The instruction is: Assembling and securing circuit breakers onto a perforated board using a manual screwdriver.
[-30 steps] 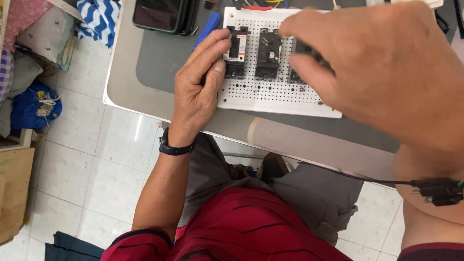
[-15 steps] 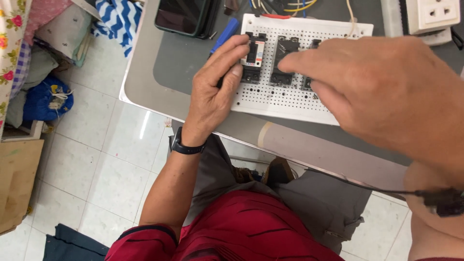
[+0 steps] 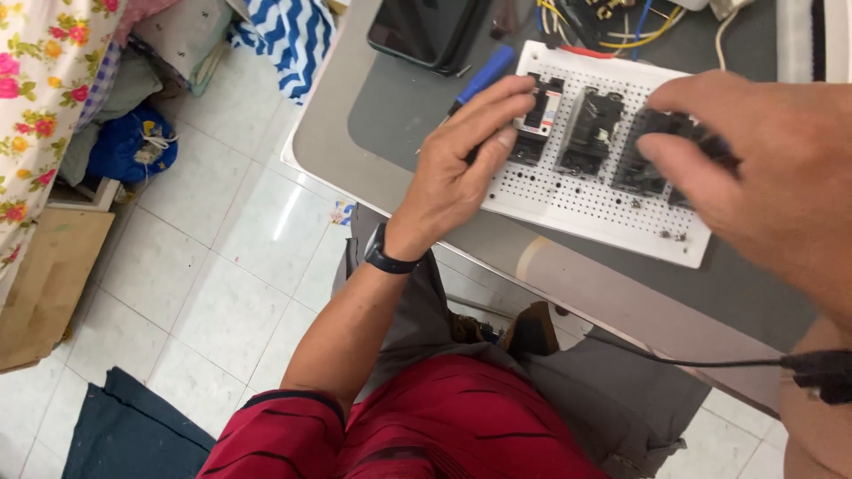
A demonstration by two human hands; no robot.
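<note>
The left hand lies on the left end of a white perforated board, which sits flat on a grey table. Its fingers are stretched out and close together, and they rest on the first black switch block, the one with a white and red label; the thumb presses at the lower side of this block, so the hand pinches it lightly and is not wide open. A black watch is around the wrist. The right hand comes in from the right side, very near to the camera, and it covers the third black block. Its fingers are bent down onto that block, but I cannot tell if they really grip it or only touch it. Between the two hands stands the second black block, free of both. Just beside the left fingertips lies a blue screwdriver, and behind it a dark phone. Yellow and blue wires lie at the far edge of the board. Under the table there is a white tiled floor.
</note>
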